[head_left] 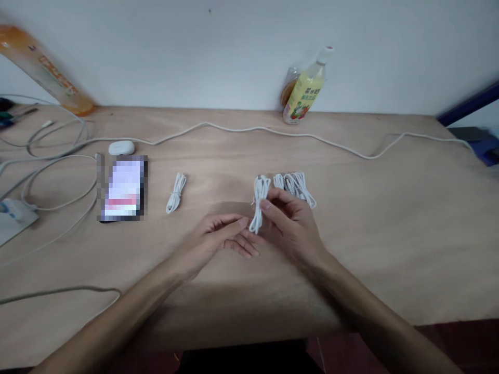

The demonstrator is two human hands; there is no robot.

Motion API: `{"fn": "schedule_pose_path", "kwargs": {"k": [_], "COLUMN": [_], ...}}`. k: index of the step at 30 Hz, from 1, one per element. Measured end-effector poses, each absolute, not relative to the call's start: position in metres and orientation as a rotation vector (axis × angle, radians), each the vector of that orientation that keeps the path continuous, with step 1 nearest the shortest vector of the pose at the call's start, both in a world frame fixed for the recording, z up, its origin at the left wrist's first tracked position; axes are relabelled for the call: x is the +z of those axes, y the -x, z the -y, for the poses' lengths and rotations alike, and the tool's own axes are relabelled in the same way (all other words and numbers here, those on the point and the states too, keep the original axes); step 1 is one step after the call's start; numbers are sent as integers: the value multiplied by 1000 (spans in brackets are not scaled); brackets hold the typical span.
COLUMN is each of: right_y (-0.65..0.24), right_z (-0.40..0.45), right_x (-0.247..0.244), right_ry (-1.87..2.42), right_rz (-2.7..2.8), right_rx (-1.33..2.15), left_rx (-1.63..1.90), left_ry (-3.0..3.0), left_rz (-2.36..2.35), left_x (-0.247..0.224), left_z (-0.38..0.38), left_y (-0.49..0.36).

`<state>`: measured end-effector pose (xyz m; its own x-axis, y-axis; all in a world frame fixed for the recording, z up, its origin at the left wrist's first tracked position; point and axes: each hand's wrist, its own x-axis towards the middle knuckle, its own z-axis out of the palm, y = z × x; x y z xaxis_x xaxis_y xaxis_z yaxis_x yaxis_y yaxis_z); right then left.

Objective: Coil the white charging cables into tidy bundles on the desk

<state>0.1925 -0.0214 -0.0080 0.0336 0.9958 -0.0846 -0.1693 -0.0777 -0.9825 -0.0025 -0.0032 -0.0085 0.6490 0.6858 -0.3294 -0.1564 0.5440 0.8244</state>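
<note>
A bundled white cable (259,202) is held upright above the table, pinched between the thumb and fingers of my right hand (292,221). My left hand (224,235) is just left of its lower end, thumb and fingers apart; whether the thumb tip touches the cable I cannot tell. Behind my right hand lie several more bundled white cables (295,186), partly hidden by the fingers. Another single white cable bundle (176,193) rests on the table to the left, apart from both hands.
A phone (125,189) and a white earbud case (121,148) lie at the left, beside loose cables and a power strip (15,221). A long white cable (257,129) crosses the wooden table (390,228). An orange bottle (50,72) and a yellow bottle (306,93) stand by the wall.
</note>
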Motion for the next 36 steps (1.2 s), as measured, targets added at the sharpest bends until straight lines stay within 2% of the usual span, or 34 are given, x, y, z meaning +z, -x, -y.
{"fn": "schedule_pose_path", "kwargs": {"k": [7, 14, 26, 36], "right_y": [-217, -236, -235, -233], "right_z": [8, 0, 0, 2], "right_x": [-1, -16, -24, -27], "right_ry": [1638, 1967, 2116, 2060], "right_rz": [1086, 1406, 1473, 1479], "right_rx": [418, 24, -161, -157], "left_rx": [693, 757, 828, 1194], "left_ry": [-1083, -1092, -1260, -1809], "left_rz": [-820, -856, -996, -1803], "left_x": [-15, -15, -9, -13], "left_z": [0, -1, -1, -11], "left_y": [4, 3, 4, 15]}}
